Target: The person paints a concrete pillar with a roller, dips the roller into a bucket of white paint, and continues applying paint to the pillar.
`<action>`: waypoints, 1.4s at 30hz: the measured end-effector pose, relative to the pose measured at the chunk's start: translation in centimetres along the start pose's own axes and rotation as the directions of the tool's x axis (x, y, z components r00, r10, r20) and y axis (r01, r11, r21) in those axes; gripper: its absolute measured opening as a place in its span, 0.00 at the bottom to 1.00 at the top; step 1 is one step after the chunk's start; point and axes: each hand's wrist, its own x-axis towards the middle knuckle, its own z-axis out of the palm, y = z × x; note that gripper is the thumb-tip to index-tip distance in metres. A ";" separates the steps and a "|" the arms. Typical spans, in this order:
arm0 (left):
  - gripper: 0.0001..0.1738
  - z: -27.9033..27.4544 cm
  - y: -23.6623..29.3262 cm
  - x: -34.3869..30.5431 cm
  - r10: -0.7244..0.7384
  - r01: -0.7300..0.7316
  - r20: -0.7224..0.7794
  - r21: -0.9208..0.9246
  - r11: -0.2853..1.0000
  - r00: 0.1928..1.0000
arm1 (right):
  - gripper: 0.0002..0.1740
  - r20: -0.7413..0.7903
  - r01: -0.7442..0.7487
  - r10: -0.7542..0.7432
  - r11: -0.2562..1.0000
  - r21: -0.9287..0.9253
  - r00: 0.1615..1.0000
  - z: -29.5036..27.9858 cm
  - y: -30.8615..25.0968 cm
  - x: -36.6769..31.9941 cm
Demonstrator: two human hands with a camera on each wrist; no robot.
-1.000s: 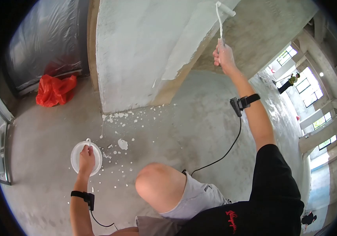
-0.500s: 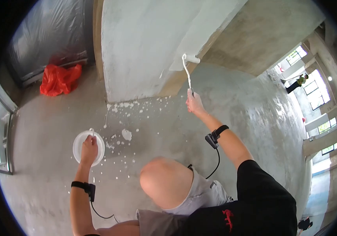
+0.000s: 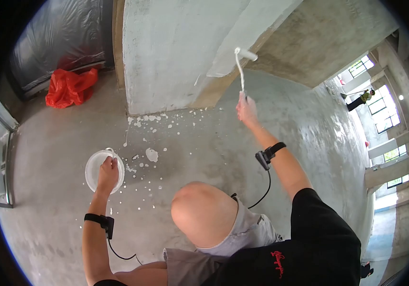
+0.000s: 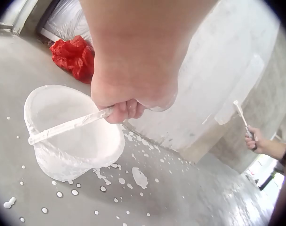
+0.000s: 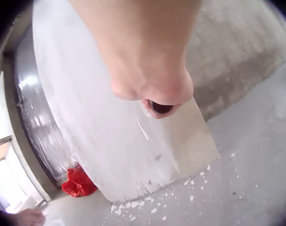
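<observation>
My left hand (image 3: 108,174) grips the handle (image 4: 70,126) of a white paint bucket (image 4: 58,165). In the left wrist view the bucket hangs tilted, and white paint coats its inside. My right hand (image 3: 247,110) holds a paint roller (image 3: 248,55) by its grip, its white-coated wire frame pointing up and away. The roller's sleeve is at the right edge of the white-painted wall (image 3: 176,52), beside an unpainted strip. From the right wrist view, the hollow dark end of the roller's grip (image 5: 161,107) shows below my fist; the sleeve is hidden there.
White paint spots (image 3: 152,155) dot the concrete floor below the wall. A red plastic bag (image 3: 71,88) lies at the left by plastic sheeting (image 3: 61,38). At the far right stands another person (image 3: 361,101) near the windows. My bent knee (image 3: 204,214) is between my arms.
The roller came down the wall with my right hand, then rose a little up and to the right. My left hand stays on the bucket's handle.
</observation>
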 end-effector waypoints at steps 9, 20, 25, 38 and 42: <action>0.15 -0.2 1.1 -0.1 -0.010 0.010 0.002 -0.014 1.000 1.000 | 0.27 -0.080 0.197 -0.188 0.971 0.134 0.979 -6.0 -13.9 4.2; 0.16 0.2 -0.2 0.3 0.026 -0.026 -0.016 -0.010 1.000 1.000 | 0.28 -0.040 0.065 -0.065 0.998 0.006 0.997 -3.9 -4.5 2.9; 0.16 0.7 -0.5 0.3 0.016 -0.015 -0.019 0.016 1.000 1.000 | 0.28 0.023 -0.092 0.091 0.996 0.012 0.996 -0.7 1.8 0.2; 0.16 0.8 -0.7 0.3 0.055 -0.056 -0.026 -0.033 0.998 0.998 | 0.27 -0.053 0.032 -0.029 0.998 0.050 0.998 -1.5 -0.1 1.2; 0.15 0.7 -0.5 0.3 0.092 -0.093 -0.038 -0.027 0.995 0.995 | 0.27 -0.103 0.138 -0.127 0.984 0.109 0.987 -3.5 -5.0 4.1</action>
